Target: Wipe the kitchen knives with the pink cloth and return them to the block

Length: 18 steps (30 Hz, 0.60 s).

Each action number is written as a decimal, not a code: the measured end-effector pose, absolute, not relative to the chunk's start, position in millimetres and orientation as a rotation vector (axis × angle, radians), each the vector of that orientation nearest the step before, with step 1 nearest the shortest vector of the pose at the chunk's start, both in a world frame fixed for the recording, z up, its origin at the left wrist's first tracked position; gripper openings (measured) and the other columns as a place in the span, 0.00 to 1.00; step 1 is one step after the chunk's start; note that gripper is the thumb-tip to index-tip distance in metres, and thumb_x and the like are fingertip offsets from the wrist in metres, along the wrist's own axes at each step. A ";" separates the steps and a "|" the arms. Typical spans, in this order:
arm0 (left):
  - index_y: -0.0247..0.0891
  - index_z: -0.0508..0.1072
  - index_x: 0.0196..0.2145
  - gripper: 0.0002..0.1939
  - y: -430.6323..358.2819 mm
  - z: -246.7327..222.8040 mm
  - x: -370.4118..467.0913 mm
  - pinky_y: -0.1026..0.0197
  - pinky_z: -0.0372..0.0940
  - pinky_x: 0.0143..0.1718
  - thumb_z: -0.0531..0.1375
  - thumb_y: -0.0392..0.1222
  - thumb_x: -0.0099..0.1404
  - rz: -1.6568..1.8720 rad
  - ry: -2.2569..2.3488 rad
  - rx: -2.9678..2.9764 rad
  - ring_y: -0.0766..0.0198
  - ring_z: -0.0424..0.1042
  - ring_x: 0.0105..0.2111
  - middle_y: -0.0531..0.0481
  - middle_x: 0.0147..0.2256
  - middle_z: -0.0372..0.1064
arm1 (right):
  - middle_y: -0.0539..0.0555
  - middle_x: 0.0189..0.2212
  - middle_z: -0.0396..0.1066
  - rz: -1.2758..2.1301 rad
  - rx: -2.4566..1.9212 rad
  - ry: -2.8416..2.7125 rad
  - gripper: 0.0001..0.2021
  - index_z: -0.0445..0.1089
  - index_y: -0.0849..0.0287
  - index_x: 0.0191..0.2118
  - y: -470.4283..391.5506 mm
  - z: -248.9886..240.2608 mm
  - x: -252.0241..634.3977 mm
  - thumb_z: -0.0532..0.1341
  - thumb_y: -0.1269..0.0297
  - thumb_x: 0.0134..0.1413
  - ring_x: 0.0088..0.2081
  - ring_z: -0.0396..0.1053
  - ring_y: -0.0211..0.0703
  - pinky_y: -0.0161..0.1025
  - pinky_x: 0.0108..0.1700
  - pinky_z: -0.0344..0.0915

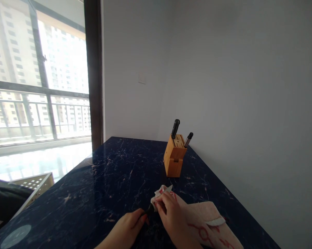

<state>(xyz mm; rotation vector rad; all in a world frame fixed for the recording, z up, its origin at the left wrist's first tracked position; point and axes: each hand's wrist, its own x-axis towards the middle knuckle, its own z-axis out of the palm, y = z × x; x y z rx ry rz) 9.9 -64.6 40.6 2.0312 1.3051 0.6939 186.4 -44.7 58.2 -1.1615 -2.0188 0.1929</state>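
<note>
My left hand [127, 226] grips a dark handle [148, 211] low in the view, over the dark blue marble counter [106, 180]. My right hand [171, 216] presses a pink-and-white cloth [207, 221] with red markings around the front part of that object, whose blade is hidden by the cloth. Behind them stands a wooden knife block [174, 157] with two black-handled knives [175, 128] sticking up from its slots.
A grey wall runs along the counter's right and far sides, with a wall switch [142, 78]. To the left a large window with a dark frame [93, 76] looks onto buildings. A perforated metal piece [34, 185] lies beside the counter's left edge.
</note>
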 end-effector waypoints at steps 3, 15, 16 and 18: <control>0.40 0.70 0.32 0.16 -64.9 41.6 10.3 0.69 0.58 0.31 0.44 0.44 0.66 0.702 1.316 2.027 0.66 0.70 0.29 0.53 0.29 0.72 | 0.53 0.33 0.68 0.199 -1.176 -2.039 0.09 0.63 0.57 0.30 -44.6 58.2 185.7 0.51 0.77 0.50 0.40 0.67 0.44 0.45 0.45 0.61; 0.38 0.69 0.32 0.16 -62.8 39.8 11.4 0.69 0.59 0.31 0.44 0.44 0.66 0.715 1.354 2.040 0.66 0.70 0.29 0.52 0.28 0.72 | 0.53 0.32 0.66 0.325 -1.137 -2.030 0.06 0.61 0.57 0.31 -54.5 61.7 180.4 0.52 0.76 0.49 0.36 0.66 0.42 0.39 0.39 0.63; 0.38 0.69 0.32 0.16 -63.5 40.3 11.4 0.69 0.59 0.31 0.44 0.44 0.66 0.708 1.352 2.042 0.66 0.70 0.29 0.52 0.28 0.72 | 0.52 0.31 0.67 0.340 -1.144 -2.027 0.06 0.61 0.57 0.31 -54.2 62.4 180.5 0.51 0.76 0.50 0.36 0.66 0.42 0.39 0.39 0.63; 0.38 0.69 0.32 0.16 -64.4 40.7 11.4 0.69 0.59 0.31 0.44 0.44 0.66 0.701 1.347 2.053 0.65 0.70 0.29 0.51 0.28 0.72 | 0.52 0.29 0.67 0.357 -1.174 -2.027 0.07 0.60 0.57 0.29 -53.0 63.2 180.7 0.51 0.76 0.50 0.34 0.67 0.42 0.40 0.39 0.63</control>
